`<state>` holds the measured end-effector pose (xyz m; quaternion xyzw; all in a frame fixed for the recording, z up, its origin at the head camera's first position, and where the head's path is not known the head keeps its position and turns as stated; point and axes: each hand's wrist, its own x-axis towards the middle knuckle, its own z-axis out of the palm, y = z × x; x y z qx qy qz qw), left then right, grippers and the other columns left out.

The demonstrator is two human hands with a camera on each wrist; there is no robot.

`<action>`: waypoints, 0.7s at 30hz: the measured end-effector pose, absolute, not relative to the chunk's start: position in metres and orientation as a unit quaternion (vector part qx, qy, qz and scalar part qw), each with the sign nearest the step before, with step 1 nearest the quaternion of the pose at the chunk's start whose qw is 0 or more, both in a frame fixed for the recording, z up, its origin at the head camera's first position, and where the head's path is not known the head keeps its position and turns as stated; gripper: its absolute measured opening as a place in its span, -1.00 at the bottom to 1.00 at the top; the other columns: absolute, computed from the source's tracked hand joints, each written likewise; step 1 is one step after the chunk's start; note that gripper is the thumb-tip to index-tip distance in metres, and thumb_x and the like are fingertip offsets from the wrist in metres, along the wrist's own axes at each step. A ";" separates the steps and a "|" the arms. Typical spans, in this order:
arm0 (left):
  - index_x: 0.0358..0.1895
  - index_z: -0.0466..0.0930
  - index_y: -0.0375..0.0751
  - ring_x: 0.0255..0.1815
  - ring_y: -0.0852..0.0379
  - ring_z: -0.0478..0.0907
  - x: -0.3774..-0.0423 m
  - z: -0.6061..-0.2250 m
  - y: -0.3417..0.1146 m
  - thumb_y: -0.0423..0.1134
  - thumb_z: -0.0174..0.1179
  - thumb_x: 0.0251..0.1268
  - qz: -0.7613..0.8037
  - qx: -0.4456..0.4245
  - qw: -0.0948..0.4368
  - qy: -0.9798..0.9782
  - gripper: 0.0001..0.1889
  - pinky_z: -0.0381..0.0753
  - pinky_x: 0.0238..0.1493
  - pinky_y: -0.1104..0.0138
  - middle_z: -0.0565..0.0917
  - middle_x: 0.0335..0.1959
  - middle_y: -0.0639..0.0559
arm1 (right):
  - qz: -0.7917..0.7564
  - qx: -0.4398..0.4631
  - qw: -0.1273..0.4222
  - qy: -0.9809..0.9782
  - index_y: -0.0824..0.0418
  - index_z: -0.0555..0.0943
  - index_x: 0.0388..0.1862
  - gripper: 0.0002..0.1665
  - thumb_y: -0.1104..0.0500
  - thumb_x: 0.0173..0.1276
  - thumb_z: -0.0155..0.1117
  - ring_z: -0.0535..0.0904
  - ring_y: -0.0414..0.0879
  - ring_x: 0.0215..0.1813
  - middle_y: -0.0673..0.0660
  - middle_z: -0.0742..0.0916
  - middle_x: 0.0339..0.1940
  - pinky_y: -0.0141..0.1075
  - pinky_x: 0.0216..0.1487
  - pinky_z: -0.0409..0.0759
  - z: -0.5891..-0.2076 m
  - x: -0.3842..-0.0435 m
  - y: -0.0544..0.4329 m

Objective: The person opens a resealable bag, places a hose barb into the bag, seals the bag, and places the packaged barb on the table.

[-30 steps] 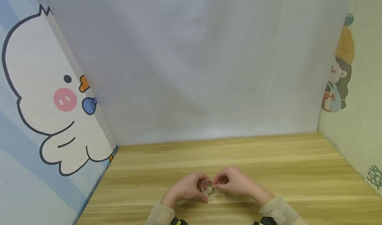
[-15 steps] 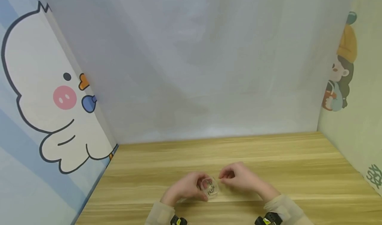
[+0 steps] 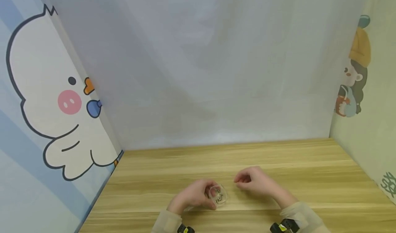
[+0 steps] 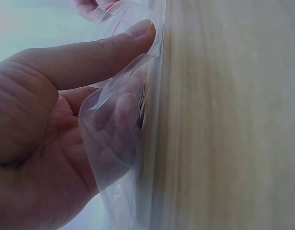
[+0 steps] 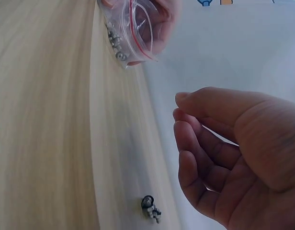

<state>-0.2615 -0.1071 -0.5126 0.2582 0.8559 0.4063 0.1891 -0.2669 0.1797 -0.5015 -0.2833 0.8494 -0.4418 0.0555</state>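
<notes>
In the head view, my left hand (image 3: pixel 198 194) grips a small clear zip-lock bag (image 3: pixel 223 196) by its side, thumb toward me and fingers behind. The bag's mouth gapes round, and small metal parts (image 3: pixel 219 198) lie inside it. The right wrist view shows the red seal line on this bag (image 5: pixel 133 24). To the right, my right hand (image 3: pixel 252 180) hovers with loosely curled fingers, thumb tip (image 5: pixel 186 97) close to the index finger. Nothing shows between them. Below that hand, a small cluster of metal pieces (image 5: pixel 150 208) with a dark ring lies on the table.
A wood-grain table (image 3: pixel 173 167) spreads under both hands. A pale curtain (image 3: pixel 201 71) hangs along its back edge. Printed cartoon panels stand at the left (image 3: pixel 40 71) and right (image 3: pixel 362 140). Dark devices sit on both wrists.
My right hand has let go of the bag's edge and moved to the right, away from it. My left hand keeps its grip in nearly the same place.
</notes>
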 end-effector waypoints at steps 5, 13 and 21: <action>0.10 0.69 -0.18 -0.25 0.26 0.57 -0.262 -0.514 -0.107 -0.49 0.67 -0.10 0.409 0.262 0.189 0.854 -0.40 0.62 -0.12 0.37 0.67 -0.25 0.15 | -0.438 -0.278 0.050 0.853 0.29 0.79 -0.14 -0.89 0.30 0.39 0.48 0.65 -0.27 -0.30 -0.08 0.77 -0.32 -0.34 -0.23 0.68 -0.504 -0.267 0.189; 0.09 0.69 -0.17 -0.26 0.25 0.56 -0.263 -0.514 -0.107 -0.50 0.66 -0.08 0.409 0.264 0.190 0.852 -0.43 0.61 -0.14 0.37 0.66 -0.25 0.14 | -0.443 -0.266 0.060 0.854 0.29 0.79 -0.11 -0.89 0.29 0.42 0.47 0.66 -0.24 -0.33 -0.03 0.78 -0.31 -0.33 -0.29 0.69 -0.507 -0.265 0.203; 0.08 0.70 -0.16 -0.26 0.26 0.56 -0.264 -0.515 -0.108 -0.49 0.67 -0.09 0.409 0.268 0.187 0.852 -0.43 0.60 -0.14 0.37 0.66 -0.25 0.14 | -0.435 -0.262 0.046 0.861 0.25 0.80 -0.11 -0.89 0.26 0.43 0.48 0.64 -0.28 -0.28 -0.07 0.77 -0.29 -0.34 -0.25 0.65 -0.510 -0.267 0.217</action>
